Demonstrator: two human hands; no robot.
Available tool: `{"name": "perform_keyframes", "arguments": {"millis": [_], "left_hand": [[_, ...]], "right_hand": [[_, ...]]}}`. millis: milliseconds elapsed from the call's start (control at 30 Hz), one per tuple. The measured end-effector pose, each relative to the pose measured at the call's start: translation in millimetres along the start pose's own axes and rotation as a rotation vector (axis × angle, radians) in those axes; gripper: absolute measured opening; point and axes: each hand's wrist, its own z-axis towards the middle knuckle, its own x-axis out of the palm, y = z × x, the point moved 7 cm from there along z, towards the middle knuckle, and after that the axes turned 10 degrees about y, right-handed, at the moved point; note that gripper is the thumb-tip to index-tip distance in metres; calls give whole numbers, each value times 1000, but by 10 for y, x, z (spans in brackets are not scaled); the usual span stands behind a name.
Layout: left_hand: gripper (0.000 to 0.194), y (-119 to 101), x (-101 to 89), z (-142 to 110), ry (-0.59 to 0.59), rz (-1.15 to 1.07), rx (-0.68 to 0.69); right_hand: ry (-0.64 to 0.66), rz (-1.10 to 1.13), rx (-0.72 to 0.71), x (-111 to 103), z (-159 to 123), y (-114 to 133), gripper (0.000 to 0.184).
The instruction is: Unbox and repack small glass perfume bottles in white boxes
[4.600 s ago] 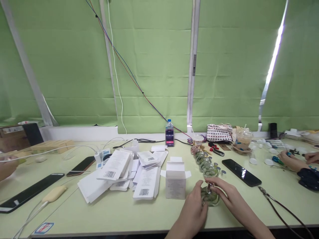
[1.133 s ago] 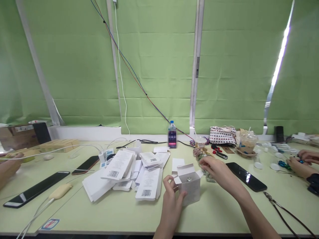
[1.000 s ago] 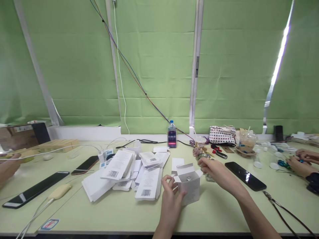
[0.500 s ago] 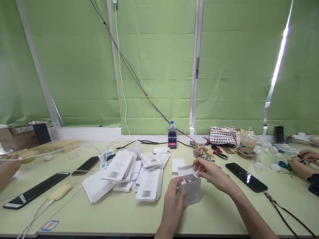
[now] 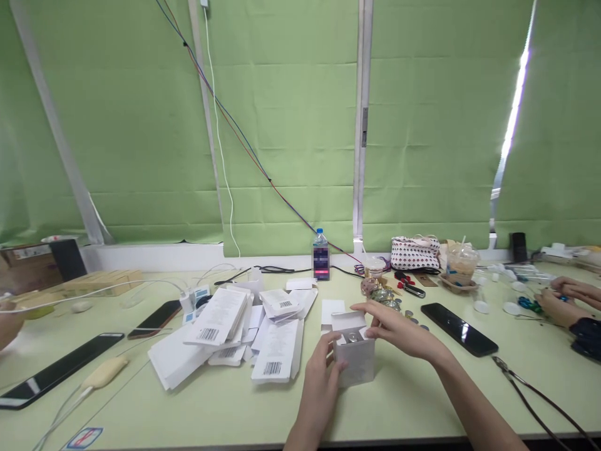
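A small white carton [image 5: 355, 362] stands upright on the green table [image 5: 235, 407], its top still open with a metal cap showing inside. My left hand [image 5: 322, 379] grips the carton's left side. My right hand [image 5: 394, 327] reaches over the top, fingers pressing down on the carton's right flap. Behind my right hand a row of glass bottles [image 5: 381, 294] with green contents stands on the table.
A heap of flat white cartons with barcodes [image 5: 244, 329] lies left of the box. Phones lie at the left [image 5: 54, 371], [image 5: 154, 318] and right [image 5: 459, 328]. A water bottle [image 5: 320, 255], a patterned pouch [image 5: 414, 252], cables and other people's hands [image 5: 563, 300] are nearby.
A glass bottle that both hands held earlier now sits inside the carton. My right hand came from the bottle row to the carton's top and folds its flaps inward.
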Motion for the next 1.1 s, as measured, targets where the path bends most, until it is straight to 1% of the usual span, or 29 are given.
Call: {"name": "perform_keyframes", "arguments": {"millis": [100, 233, 300, 400, 433, 500, 567, 600, 633, 667, 700, 733, 767, 833, 900, 967, 1033, 1100], "left_hand": [[40, 7, 1, 2, -11, 38, 26], [53, -41, 37, 18, 54, 161, 45], [53, -85, 44, 18, 80, 229, 45], [48, -155, 45, -3, 92, 261, 62], [46, -170, 40, -16, 84, 245, 70], [42, -175, 25, -44, 49, 206, 78], [39, -153, 16, -69, 6, 191, 81], [38, -139, 20, -79, -10, 194, 86], [37, -127, 33, -86, -18, 203, 95], [38, -116, 52, -90, -21, 215, 106], [39, -108, 72, -95, -27, 227, 117], [40, -102, 89, -99, -37, 241, 128], [41, -100, 106, -104, -50, 252, 136], [43, -113, 148, -107, -56, 275, 157], [41, -177, 215, -102, -26, 324, 220], [37, -307, 326, -102, 36, 459, 357], [31, -462, 466, -125, 57, 689, 547], [25, -565, 630, -143, 40, 937, 703]], "right_hand": [[0, -6, -9, 3, 1, 25, 43], [-19, -46, -8, 34, 13, 54, 51], [-26, -65, -14, 51, 23, 58, 49], [-31, -11, -20, 46, 30, 39, 44], [-53, -15, -9, 19, 20, 36, 43], [-156, -104, 20, -81, -37, 76, 38], [-267, -236, 25, -170, -138, 200, 26], [-286, -275, 14, -176, -192, 275, 17], [-270, -294, -1, -146, -240, 341, 11], [-238, -301, -14, -89, -286, 391, 13], [-208, -313, -10, -19, -332, 413, 18], [-202, -342, 4, 52, -379, 412, 23], [-208, -377, 31, 125, -424, 384, 26], [-267, -424, 88, 251, -505, 282, 29], [-337, -406, 142, 348, -571, 142, 27], [-407, -341, 169, 402, -631, 4, 26], [-482, -254, 179, 414, -700, -139, 23], [-513, -149, 210, 432, -751, -334, 24]]}}
